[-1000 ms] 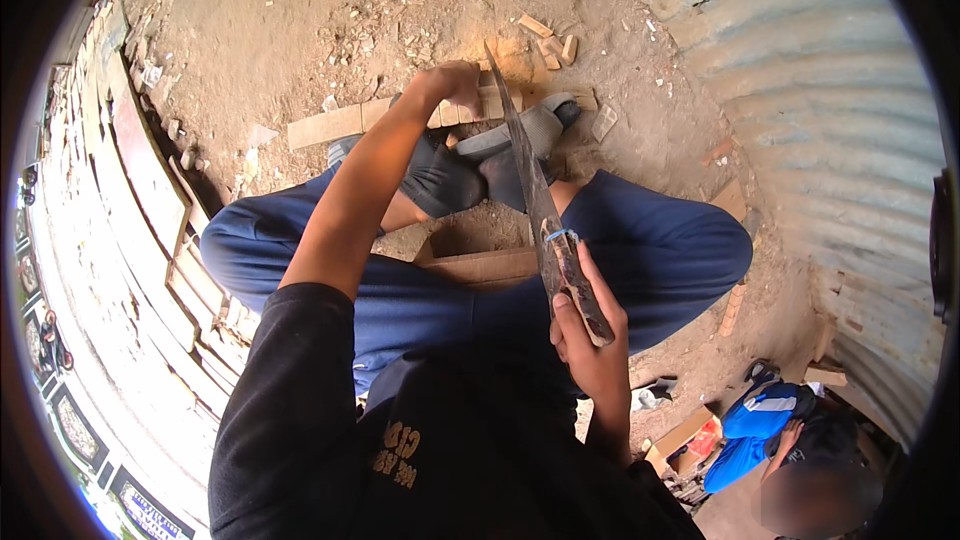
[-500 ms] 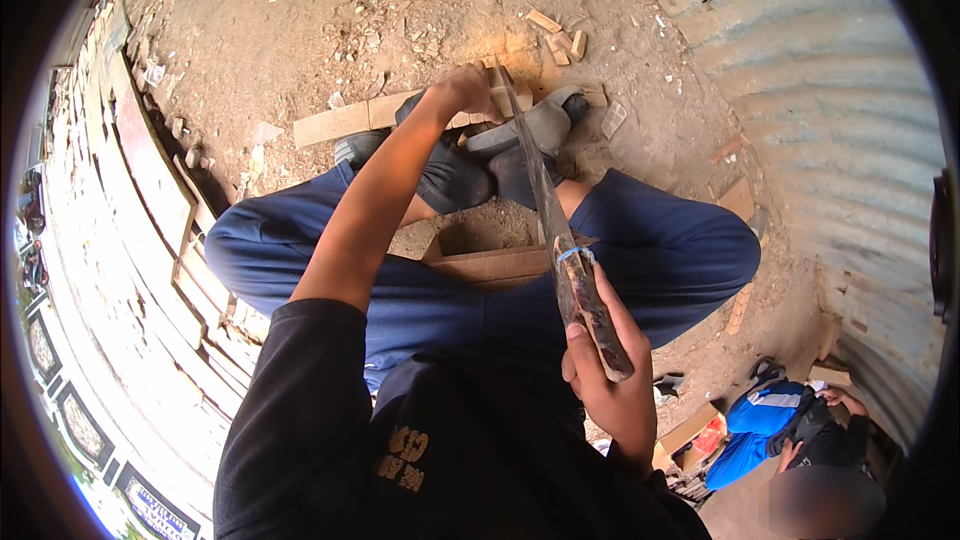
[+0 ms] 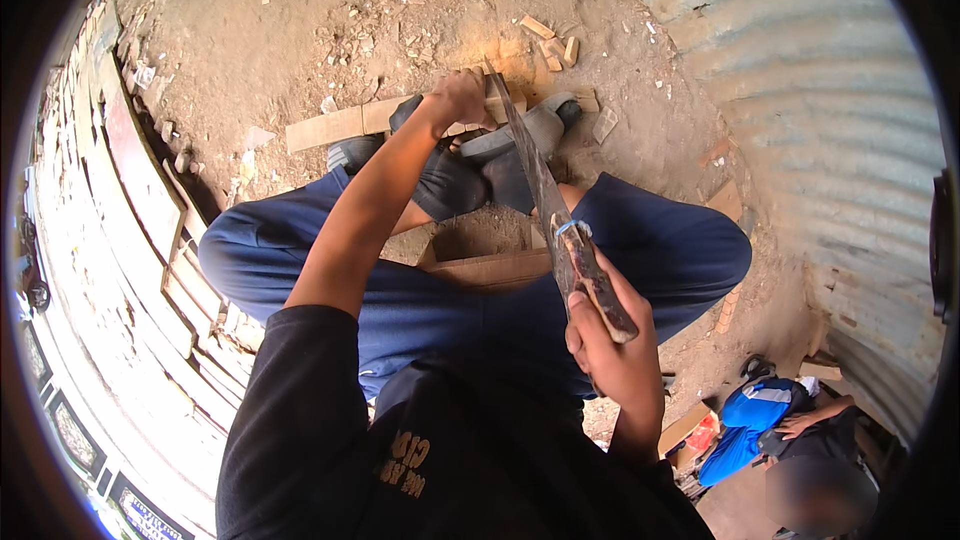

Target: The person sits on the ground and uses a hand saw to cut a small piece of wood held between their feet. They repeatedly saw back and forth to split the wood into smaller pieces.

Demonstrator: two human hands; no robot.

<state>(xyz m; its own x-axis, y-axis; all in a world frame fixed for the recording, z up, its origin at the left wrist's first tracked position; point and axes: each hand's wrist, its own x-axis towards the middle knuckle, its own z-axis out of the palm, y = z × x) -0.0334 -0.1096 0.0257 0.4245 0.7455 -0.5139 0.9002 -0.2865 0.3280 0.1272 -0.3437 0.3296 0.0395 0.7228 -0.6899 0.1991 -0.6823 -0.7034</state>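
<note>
Right fingers: wrapped tight round the worn handle of a long machete [image 3: 560, 220]; right hand [image 3: 605, 340] raised over the lap, blade pointing forward and down.
Left fingers: curled over the near end of a pale wood strip [image 3: 345, 125]; left hand [image 3: 458, 98] pins it to the dirt ground [image 3: 300, 30], beside the feet.
Machete handling: looks heavy and rigid with a sharp edge; the handle is the only safe hold.
Strip handling: appears light, stiff and splintery; best held well back from the blade.
Count: one machete, one long strip, two dark shoes [image 3: 450, 180], several small offcuts [image 3: 550, 45].
Beyond: stacked frames [image 3: 130, 190] left, corrugated sheet [image 3: 830, 90] right, another person [image 3: 790, 440] crouched lower right.
</note>
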